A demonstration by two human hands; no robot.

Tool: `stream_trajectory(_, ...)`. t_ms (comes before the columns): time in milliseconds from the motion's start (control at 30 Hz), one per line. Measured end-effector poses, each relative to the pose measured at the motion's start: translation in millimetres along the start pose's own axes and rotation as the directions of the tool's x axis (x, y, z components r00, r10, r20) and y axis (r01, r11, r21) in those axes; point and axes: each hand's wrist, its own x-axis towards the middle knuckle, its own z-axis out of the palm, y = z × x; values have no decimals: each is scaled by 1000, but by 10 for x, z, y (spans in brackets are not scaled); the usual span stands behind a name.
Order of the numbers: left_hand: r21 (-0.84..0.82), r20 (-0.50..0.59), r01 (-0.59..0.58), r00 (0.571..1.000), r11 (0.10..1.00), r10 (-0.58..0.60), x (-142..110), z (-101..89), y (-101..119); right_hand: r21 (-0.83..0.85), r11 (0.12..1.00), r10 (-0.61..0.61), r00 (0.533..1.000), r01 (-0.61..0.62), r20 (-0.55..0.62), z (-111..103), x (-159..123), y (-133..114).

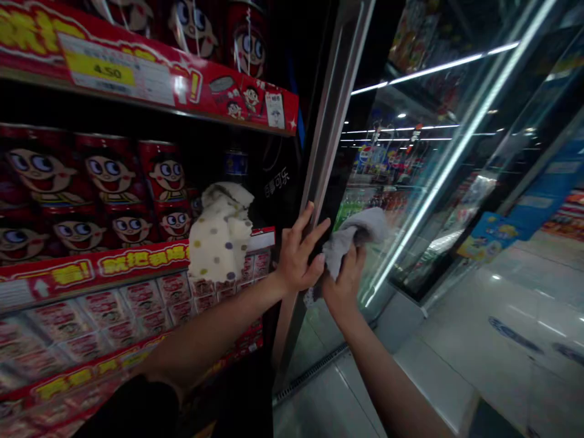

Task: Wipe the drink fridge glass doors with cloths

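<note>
1. I see glossy red cans (109,173) with big-eyed cartoon faces stacked on the shelf.
2. A cream polka-dot cloth (221,234) hangs at the shelf's red edge.
3. A yellow-and-white paper price tag (103,68) reads 4.50.
4. A long metal floor grate (310,374) lines pale glossy floor tiles (456,365).

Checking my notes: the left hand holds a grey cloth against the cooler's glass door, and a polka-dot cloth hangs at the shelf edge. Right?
Wrong hand: the head view shows the grey cloth in the right hand, not the left. The left hand rests on the door's edge. The rest stands: the cloth is against the glass door, and the polka-dot cloth hangs at the shelf edge.
</note>
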Motion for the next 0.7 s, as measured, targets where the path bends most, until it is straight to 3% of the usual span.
stream_trajectory(67, -29, 66, -5, 998, 1000, 6, 19, -96, 30, -79, 970, -231, 973, 232, 17, -65, 11, -246)
stream_trajectory(100, -59, 102, 2, 995, 998, 4, 40, -175, 56, -78, 953, -291, 956, 292, 28, -103, 33, -353)
stream_trajectory(233, -137, 184, 49, 983, 989, -23, 204, -710, 240, 0, 908, -417, 907, 418, 53, -210, 180, -738)
stream_trajectory(333, 66, 145, 87, 985, 994, -96, 375, -1215, 387, 35, 886, -464, 881, 463, 91, -154, 312, -1034)
stream_trajectory(433, 403, 141, 153, 964, 902, -227, 495, -1592, 422, 85, 883, -469, 866, 461, 172, 58, 467, -1326)
stream_trajectory(533, 616, 200, 159, 916, 772, -348, 490, -1732, 340, 32, 887, -454, 857, 461, 242, 368, 663, -1541)
stream_trajectory(700, 730, 365, 73, 799, 680, -478, 288, -1632, 213, -297, 847, -282, 845, 442, 454, 793, 998, -1673)
